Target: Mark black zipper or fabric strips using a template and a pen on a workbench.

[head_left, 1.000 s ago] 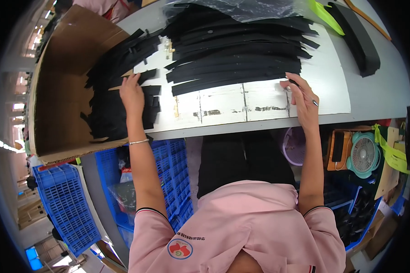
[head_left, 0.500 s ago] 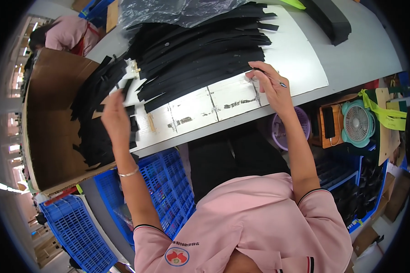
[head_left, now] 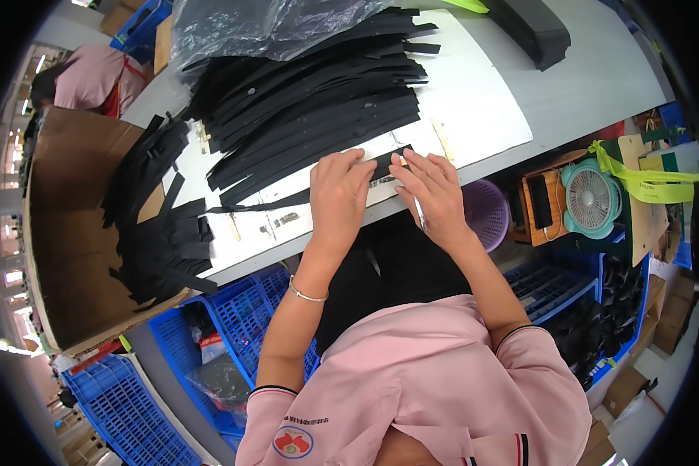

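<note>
One black fabric strip [head_left: 283, 203] runs along the front of a white board [head_left: 485, 116], its left end near the pile by the carton. My left hand [head_left: 336, 194] is closed on this strip, with thumb and fingertips at its upper edge. Close beside it, my right hand [head_left: 435, 194] has its fingertips on the strip's right end. A slim pen [head_left: 420, 214] is tucked in the right hand, pointing down towards me. Behind both hands, many black strips [head_left: 311, 116] lie side by side across the board.
At the left, a cardboard carton [head_left: 70, 233] stands against loose black strips [head_left: 163, 241]. Clear plastic film [head_left: 264, 27] covers the far strips. A black bundle [head_left: 532, 31] lies far right. Below are a purple basket [head_left: 489, 213], a fan [head_left: 590, 198] and blue crates [head_left: 132, 396]. Another person bends over far left.
My left hand has come right from the loose pile, and a strip now lies along the board's front. My right hand has moved down and left to the strip's end, keeping the pen.
</note>
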`<action>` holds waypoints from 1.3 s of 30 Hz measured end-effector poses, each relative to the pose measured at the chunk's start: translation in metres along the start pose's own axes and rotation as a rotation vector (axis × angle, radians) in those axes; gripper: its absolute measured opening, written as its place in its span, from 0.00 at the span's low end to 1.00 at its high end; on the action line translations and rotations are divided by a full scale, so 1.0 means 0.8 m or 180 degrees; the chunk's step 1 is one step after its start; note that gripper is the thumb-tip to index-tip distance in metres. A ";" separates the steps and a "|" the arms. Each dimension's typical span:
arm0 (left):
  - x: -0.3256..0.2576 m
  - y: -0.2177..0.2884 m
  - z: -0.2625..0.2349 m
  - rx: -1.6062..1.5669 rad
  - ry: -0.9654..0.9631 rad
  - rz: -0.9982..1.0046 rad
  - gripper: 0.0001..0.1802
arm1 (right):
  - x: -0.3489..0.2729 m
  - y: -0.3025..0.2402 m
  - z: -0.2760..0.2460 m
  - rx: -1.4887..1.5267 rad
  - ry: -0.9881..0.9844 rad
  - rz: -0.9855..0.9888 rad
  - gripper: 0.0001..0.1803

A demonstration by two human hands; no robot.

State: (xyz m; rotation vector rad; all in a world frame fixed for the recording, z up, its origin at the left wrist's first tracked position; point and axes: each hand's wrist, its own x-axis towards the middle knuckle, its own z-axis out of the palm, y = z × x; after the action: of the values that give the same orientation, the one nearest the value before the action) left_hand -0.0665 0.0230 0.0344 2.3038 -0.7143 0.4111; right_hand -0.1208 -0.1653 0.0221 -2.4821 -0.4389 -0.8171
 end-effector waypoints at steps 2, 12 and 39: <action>-0.010 0.010 0.001 0.0201 -0.0044 0.0063 0.12 | -0.006 0.008 -0.005 -0.0016 -0.0040 0.0074 0.22; -0.036 0.029 0.007 0.0341 -0.0296 -0.0035 0.22 | -0.014 0.044 -0.024 -0.0024 -0.0031 0.0300 0.25; -0.040 0.028 0.011 0.0501 -0.0132 0.0030 0.21 | 0.048 0.043 0.010 0.1522 -0.0272 0.1245 0.07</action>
State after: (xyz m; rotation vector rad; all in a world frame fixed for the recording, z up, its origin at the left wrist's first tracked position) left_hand -0.1044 0.0152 0.0244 2.4637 -0.7365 0.4388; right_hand -0.0728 -0.1837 0.0283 -2.0613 -0.1422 -0.3923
